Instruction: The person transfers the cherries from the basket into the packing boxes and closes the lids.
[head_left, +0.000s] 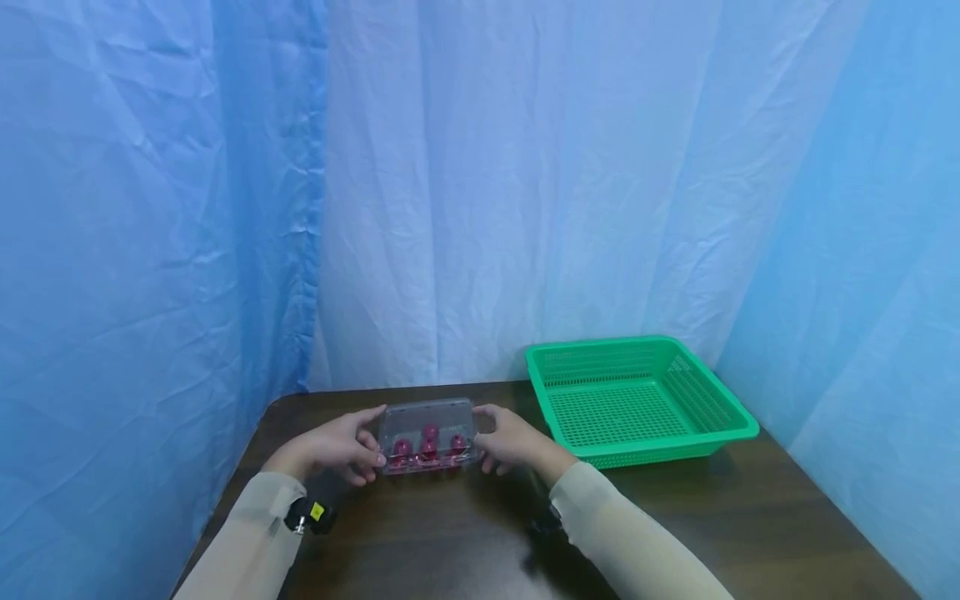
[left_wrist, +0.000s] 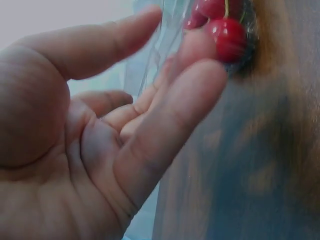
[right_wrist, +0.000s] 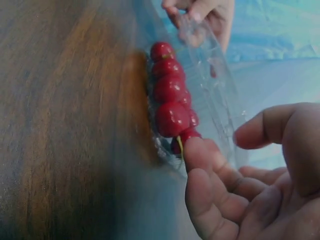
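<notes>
A clear plastic clamshell box (head_left: 431, 408) with several red cherries (head_left: 429, 448) in it is between my two hands near the table's far edge. My left hand (head_left: 337, 446) holds the box's left end, thumb at the lid's upper corner and fingers lower down. At the right end my right hand (head_left: 513, 440) holds it likewise, with thumb and fingers apart. The right wrist view shows glossy cherries (right_wrist: 170, 90) in a row, one with a green stem, beside the clear lid (right_wrist: 220, 95). Whether the lid is fully closed I cannot tell.
A green plastic basket (head_left: 720, 435) with slotted walls stands right of the box on the dark wooden table (head_left: 420, 542). Blue curtains (head_left: 487, 208) hang behind the table and along both sides. Each wrist wears a small dark device (head_left: 309, 515).
</notes>
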